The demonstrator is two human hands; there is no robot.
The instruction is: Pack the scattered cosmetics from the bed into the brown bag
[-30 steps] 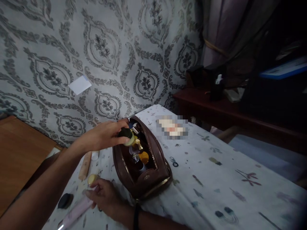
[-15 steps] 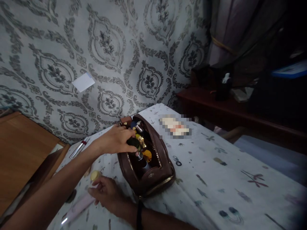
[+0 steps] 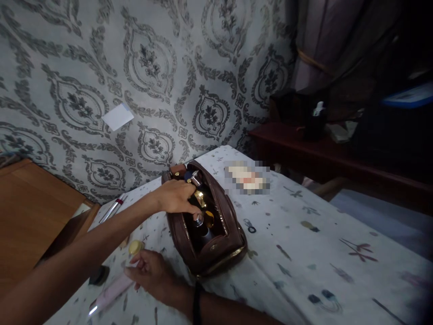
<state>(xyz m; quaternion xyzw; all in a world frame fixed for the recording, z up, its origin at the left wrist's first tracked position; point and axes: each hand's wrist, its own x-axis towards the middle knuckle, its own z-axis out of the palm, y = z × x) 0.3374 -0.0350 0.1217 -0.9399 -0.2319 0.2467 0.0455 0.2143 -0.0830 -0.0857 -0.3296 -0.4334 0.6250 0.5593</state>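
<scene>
A brown cosmetic bag [image 3: 233, 216] lies unzipped, with several small bottles and caps inside. My left hand [image 3: 179, 196] reaches into it from the left; its thumb lies by a clear cap [image 3: 198, 220], and the other fingers are hidden inside. A shiny gold cap [image 3: 200, 198] and a silver-capped bottle [image 3: 195, 178] show beyond that hand. Left of the bag, my right hand [image 3: 149, 271] rests low with its fingers curled closed; whatever they hold is hidden. Near its fingertips are a pale yellow cap [image 3: 135, 247] and a pink tube [image 3: 111, 293].
Silver tubes [image 3: 112, 208] lie at the cloth's left edge, and a dark round item [image 3: 99, 275] is beside the pink tube. A blurred-out flat item [image 3: 246, 177] lies right of the bag on the patterned cloth [image 3: 287, 280]. Behind stands a papered wall [image 3: 152, 67].
My left hand has moved slightly right and deeper into the bag. The dark item seen by its fingers is now out of sight. My right hand has hardly moved.
</scene>
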